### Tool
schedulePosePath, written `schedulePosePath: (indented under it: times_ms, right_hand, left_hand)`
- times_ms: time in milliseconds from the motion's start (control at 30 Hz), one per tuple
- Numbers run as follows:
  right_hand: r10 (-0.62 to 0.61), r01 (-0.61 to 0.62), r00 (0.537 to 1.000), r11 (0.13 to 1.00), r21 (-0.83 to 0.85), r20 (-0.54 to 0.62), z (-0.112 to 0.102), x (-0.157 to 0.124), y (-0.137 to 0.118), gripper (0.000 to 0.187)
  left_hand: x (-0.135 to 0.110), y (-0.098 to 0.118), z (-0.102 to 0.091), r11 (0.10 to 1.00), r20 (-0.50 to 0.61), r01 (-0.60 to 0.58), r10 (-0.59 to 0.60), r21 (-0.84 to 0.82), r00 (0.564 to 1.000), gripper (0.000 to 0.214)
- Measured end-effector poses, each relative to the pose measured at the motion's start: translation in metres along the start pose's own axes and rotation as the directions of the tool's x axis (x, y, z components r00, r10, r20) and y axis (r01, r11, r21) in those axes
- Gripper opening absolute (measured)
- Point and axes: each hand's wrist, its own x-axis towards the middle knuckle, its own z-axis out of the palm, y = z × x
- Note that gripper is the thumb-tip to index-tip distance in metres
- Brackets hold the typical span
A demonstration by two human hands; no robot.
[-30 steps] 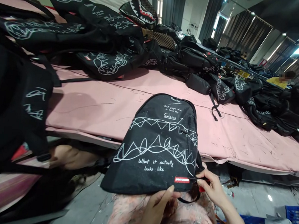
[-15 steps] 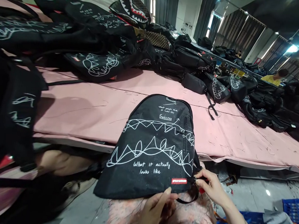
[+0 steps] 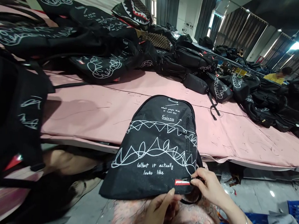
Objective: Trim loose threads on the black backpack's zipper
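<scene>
A black backpack [image 3: 157, 149] with white scribble lines and the words "What it actually looks like" lies from my lap up onto the edge of the pink table [image 3: 102, 106]. My left hand [image 3: 159, 209] grips its bottom hem, thumb on top. My right hand [image 3: 208, 187] pinches a small zipper pull at the lower right corner, beside the red label [image 3: 182, 182].
Many black backpacks [image 3: 102, 46] are heaped along the far side of the table. A black bag [image 3: 14, 115] hangs at my left. A person in yellow [image 3: 276, 78] sits far right. A blue crate [image 3: 296, 208] stands on the floor at right.
My right hand has shifted slightly left along the bag's lower corner, still pinching the zipper pull. The backpack and my left hand hold their place.
</scene>
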Motion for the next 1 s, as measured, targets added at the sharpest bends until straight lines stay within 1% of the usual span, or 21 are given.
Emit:
schedulePosePath:
  times_ms: [167, 400, 533, 633, 733, 900, 1000]
  right_hand:
    - [0.004, -0.004, 1.000, 0.999, -0.040, 0.018, 0.001, 0.002, -0.006, 0.006]
    - [-0.038, 0.041, 0.999, 0.995, -0.087, 0.027, 0.004, 0.005, -0.013, 0.008]
    - [-0.066, 0.070, 0.997, 0.989, -0.127, 0.037, 0.005, 0.006, -0.016, 0.009]
    - [-0.088, 0.093, 0.995, 0.985, -0.144, 0.042, 0.008, 0.007, -0.017, 0.010]
    - [-0.083, 0.088, 0.996, 0.986, -0.145, 0.039, 0.009, 0.008, -0.016, 0.013]
    - [-0.036, 0.035, 0.999, 0.996, -0.079, -0.018, 0.006, 0.005, -0.009, 0.012]
    - [-0.042, 0.041, 0.999, 0.996, -0.079, -0.013, 0.006, 0.000, -0.003, 0.012]
  left_hand:
    - [0.006, -0.005, -0.004, 1.000, 0.001, 0.012, -0.012, 0.024, 1.000, 0.048]
    - [0.001, -0.004, -0.002, 1.000, -0.016, -0.010, 0.010, 0.022, 1.000, 0.050]
    - [0.001, -0.003, -0.001, 1.000, 0.008, -0.031, 0.031, 0.005, 0.999, 0.050]
    - [0.002, -0.003, -0.001, 1.000, 0.005, -0.018, 0.018, -0.008, 1.000, 0.049]
    - [0.001, -0.004, -0.001, 1.000, 0.002, -0.010, 0.010, -0.001, 1.000, 0.047]
    - [0.002, -0.005, -0.002, 0.999, 0.019, -0.033, 0.033, 0.016, 0.999, 0.048]
    - [0.002, -0.004, -0.006, 0.996, 0.039, -0.046, 0.043, 0.080, 0.998, 0.050]
